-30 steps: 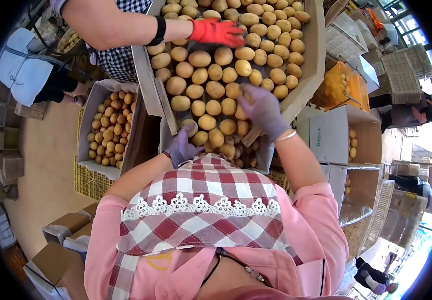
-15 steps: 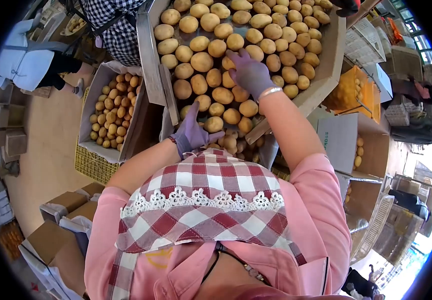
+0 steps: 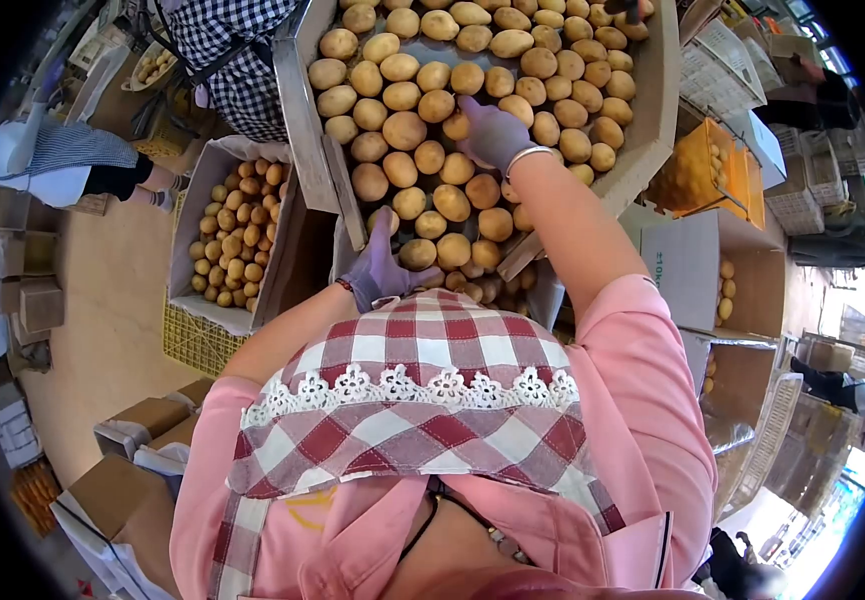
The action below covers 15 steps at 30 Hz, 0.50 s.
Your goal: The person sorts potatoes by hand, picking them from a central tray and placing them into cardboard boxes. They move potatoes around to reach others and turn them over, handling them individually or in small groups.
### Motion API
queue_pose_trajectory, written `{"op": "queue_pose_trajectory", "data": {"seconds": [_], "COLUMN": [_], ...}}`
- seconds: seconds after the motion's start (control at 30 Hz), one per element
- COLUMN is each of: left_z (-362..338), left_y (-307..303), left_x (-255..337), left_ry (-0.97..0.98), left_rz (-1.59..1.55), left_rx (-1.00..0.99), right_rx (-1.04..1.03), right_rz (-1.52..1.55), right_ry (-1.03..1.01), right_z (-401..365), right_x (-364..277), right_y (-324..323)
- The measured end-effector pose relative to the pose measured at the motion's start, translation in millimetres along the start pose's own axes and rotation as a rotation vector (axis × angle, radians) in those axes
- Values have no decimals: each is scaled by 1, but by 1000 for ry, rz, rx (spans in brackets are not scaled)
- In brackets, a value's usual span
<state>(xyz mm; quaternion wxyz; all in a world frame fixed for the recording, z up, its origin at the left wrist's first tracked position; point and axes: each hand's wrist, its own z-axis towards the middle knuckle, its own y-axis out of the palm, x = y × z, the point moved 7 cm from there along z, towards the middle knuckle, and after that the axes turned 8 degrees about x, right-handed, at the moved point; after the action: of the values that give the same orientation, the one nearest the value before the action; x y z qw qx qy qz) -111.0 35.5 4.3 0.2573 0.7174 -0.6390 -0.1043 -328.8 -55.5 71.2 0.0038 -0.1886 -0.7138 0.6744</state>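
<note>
Many yellow-brown potatoes [image 3: 405, 131] lie spread over a sorting tray with wooden sides [image 3: 305, 115]. In a purple-grey glove, my right hand [image 3: 498, 138] reaches into the middle of them, its fingers and thumb around one potato [image 3: 456, 126]. My left hand [image 3: 385, 268], gloved in the same colour, is at the tray's near left outlet. Its fingers and thumb are spread apart beside a potato [image 3: 418, 254], and it grips nothing that I can see. Below the outlet more potatoes [image 3: 493, 290] are partly hidden by my apron.
On the left a lined box [image 3: 181, 270] full of potatoes rests on a yellow crate [image 3: 198, 338]. An orange crate [image 3: 688, 185] and cardboard boxes [image 3: 678, 270] stand on the right. Another person's dark-gloved hand [image 3: 628, 8] shows at the tray's far end. Other people stand at left.
The view has shifted slightly. Several potatoes near the outlet have moved a little towards me. My right hand stays at about the same potato, and my left hand remains at the outlet.
</note>
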Motion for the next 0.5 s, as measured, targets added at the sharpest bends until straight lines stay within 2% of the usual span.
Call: {"op": "queue_pose_trajectory", "data": {"seconds": [0.07,0.13,0.2,0.23,0.27,0.33,0.37,0.4,0.47,0.5], "left_z": [-6,0,9,11,12,15,15,14,6,-4], "left_y": [4,-3,-11,-12,-12,-16,-16,-16,-9,-2], "left_x": [3,4,3,2,3,4,4,4,7,8], "left_ry": [57,33,27,41,58,90,97,103,115,119], "left_rz": [-10,-37,-50,-30,-8,45,61,75,86,88], "left_rx": [-30,-31,-34,-38,-43,-47,-52,-56,-72,-79], "right_rx": [60,307,620,864,949,1153,1116,967,814,911], "right_rz": [61,180,195,191,99,47,-353,-358,-431,-459], "right_ry": [-33,-30,-58,-189,-64,37,277,541,1174,868], "right_z": [-10,-39,-81,-112,-143,-203,-243,-285,-337,-310], "right_x": [-2,1,33,58,91,212,258,321,340,324], "right_y": [-10,-41,-90,-120,-148,-184,-197,-200,-193,-193]}}
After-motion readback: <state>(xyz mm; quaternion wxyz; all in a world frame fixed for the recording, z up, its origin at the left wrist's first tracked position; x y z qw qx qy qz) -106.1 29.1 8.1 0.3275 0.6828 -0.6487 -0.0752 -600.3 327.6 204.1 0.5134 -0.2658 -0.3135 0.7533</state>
